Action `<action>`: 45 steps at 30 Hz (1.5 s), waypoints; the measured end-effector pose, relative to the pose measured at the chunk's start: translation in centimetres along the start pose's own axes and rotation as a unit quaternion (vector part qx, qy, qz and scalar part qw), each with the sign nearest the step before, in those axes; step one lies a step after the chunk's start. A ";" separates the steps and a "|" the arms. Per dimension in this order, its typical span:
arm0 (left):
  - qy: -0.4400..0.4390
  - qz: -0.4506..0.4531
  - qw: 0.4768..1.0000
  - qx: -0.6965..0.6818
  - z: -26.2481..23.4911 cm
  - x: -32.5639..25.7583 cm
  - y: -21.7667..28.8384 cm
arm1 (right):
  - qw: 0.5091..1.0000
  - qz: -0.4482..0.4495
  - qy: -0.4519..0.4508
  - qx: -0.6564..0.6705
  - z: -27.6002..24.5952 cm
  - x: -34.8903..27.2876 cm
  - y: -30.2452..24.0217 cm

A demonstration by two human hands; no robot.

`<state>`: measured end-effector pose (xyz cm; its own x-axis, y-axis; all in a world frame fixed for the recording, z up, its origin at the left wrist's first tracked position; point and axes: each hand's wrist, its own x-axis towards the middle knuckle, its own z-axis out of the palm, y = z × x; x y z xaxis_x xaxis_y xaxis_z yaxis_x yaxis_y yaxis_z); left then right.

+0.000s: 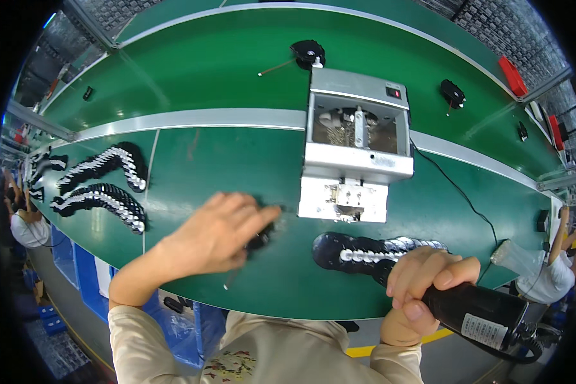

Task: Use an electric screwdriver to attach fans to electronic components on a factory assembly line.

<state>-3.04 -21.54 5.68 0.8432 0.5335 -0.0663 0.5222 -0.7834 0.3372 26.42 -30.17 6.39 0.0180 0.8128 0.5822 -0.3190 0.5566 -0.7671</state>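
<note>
A black part [260,240] is set on the tabletop [217,160], left of centre, and is largely covered by the left hand [214,232]. The fingers are bent down over it, perhaps to steady it; whether it is pinched or only touched cannot be told, since the spot is blurred. At lower right, a tool [486,312] is gripped by the right hand [429,281], the fingers wrapped round its black body, presumably so that its weight is borne by one hand; its tip is hidden.

The machine [357,157] is placed right of centre with its front tray [377,203] turned toward the lower edge, probably for easy reach. Pieces are overlapped in rows, likely to save room.

By count, one tool and one machine are seen. Two rows [118,155] are laid at left and a third row [329,251] right of centre; those at the far left cannot be counted, nor can single pieces. Two dark units [308,52] are seen across the top, and two red bins [512,75] at upper right.
</note>
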 end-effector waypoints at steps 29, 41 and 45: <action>0.146 0.178 0.946 -0.227 9.3 5.3 3.1 | 0.997 -0.026 0.070 0.025 1.5 2.6 -0.3; 0.178 0.162 0.951 -0.193 9.6 3.1 2.8 | 0.990 -0.027 0.066 -0.125 4.3 6.6 2.8; 0.187 0.164 0.947 -0.204 9.7 3.2 2.5 | 0.986 0.027 0.070 -0.147 4.4 7.4 3.4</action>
<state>2.19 -24.94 -2.78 0.8071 0.4190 0.4159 0.0837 -0.7786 0.6219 21.26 -22.97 9.29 0.1456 0.8469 0.5115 -0.0340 0.5210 -0.8529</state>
